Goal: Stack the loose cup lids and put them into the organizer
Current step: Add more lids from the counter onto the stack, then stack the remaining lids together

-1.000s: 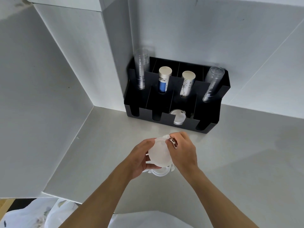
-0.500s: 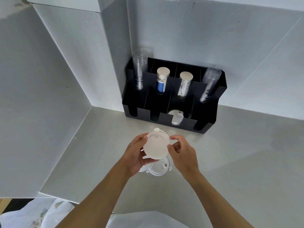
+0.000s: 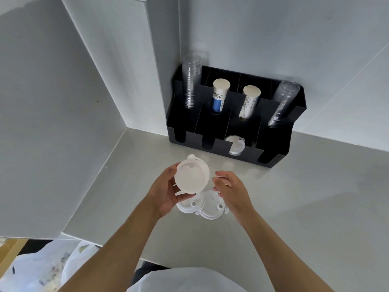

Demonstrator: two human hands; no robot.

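Cup lids are sitting in three places at this moment: a small stack (image 3: 192,177) in your left hand (image 3: 166,192), two loose lids on the counter (image 3: 294,207) just below it, and one lid (image 3: 235,145) already standing in the third front slot of the black organizer (image 3: 280,144).

Starting at the left, you are gripping the stack by its rim, thumb low and fingers curled behind, flat face tilted toward you. Whether it is two lids or more I cannot tell from this angle. Keep that grip light so the thin plastic is not bowing.

Below it, the left loose lid (image 3: 188,205) and the right loose lid (image 3: 211,205) are overlapping slightly, sip holes up. Your right hand (image 3: 230,186) is hovering just beside the stack, fingers half-curled and holding nothing.

You are probably reaching for the next lid, so slide the top one off rather than pinching both. Line up the tabs before you are pressing it on, then seat it square.
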